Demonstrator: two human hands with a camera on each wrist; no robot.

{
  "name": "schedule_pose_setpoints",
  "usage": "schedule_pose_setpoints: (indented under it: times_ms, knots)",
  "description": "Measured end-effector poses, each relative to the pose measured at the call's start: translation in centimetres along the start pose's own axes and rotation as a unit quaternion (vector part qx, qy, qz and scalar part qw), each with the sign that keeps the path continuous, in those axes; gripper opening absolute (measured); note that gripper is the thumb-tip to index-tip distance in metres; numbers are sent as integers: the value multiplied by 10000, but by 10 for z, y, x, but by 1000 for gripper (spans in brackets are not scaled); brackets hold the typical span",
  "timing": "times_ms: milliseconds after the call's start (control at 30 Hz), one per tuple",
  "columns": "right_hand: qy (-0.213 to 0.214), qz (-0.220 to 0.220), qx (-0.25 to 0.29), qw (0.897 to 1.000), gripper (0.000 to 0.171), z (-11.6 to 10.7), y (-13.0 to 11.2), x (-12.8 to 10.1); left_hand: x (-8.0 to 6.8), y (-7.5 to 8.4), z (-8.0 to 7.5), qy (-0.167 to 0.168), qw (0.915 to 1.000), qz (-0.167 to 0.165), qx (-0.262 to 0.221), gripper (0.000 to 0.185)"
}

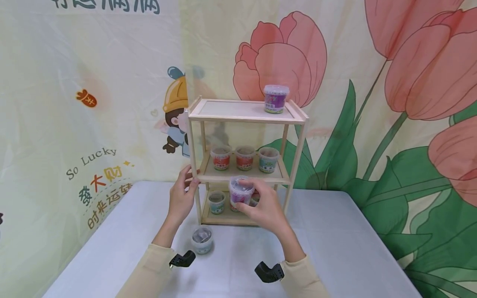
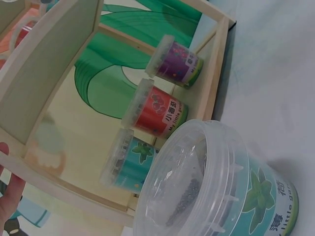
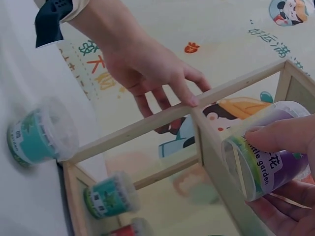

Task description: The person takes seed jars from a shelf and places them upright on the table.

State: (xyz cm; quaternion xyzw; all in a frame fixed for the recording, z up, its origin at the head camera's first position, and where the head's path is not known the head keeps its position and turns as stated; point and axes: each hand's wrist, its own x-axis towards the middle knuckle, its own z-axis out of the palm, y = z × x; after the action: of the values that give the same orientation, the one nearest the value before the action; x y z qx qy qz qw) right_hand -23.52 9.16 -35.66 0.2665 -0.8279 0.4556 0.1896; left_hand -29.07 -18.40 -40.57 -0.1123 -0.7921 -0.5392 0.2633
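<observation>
My right hand (image 1: 266,207) pinches a purple seed cup (image 1: 238,198) with a clear lid, thumb on one side and fingers on the other. The cup is in front of the wooden shelf (image 1: 242,120), about level with its lower tiers. At the shelf's left front post, my left hand (image 1: 180,198) holds the frame near the middle tier, thumb in front and fingers around it. A teal mint cup (image 1: 202,244) stands on the table below that hand. The bottom tier bears a teal cup (image 2: 133,162), a red cup (image 2: 160,112) and a purple cup (image 2: 179,64).
On the top tier, a purple cup (image 1: 275,101) stands at the right. The middle tier carries two red cups (image 1: 221,160) and a teal cup (image 1: 268,161). A white cloth covers the table (image 1: 335,244), and a printed tulip backdrop (image 1: 279,58) hangs behind.
</observation>
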Motion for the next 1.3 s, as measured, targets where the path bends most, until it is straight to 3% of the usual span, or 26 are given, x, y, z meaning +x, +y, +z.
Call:
schedule_pose_setpoints:
  times_ms: [433, 1000, 1300]
  knots:
    - [76, 394, 16, 9992, 60, 30, 19, -26, -1, 1, 1, 5, 10000, 40, 47, 49]
    - [2, 712, 436, 9965, 58, 61, 45, -54, 0, 1, 1, 35, 10000, 40, 53, 48]
    - [152, 641, 669, 9956, 62, 77, 56, -61, 1, 0, 0, 23, 10000, 39, 44, 49]
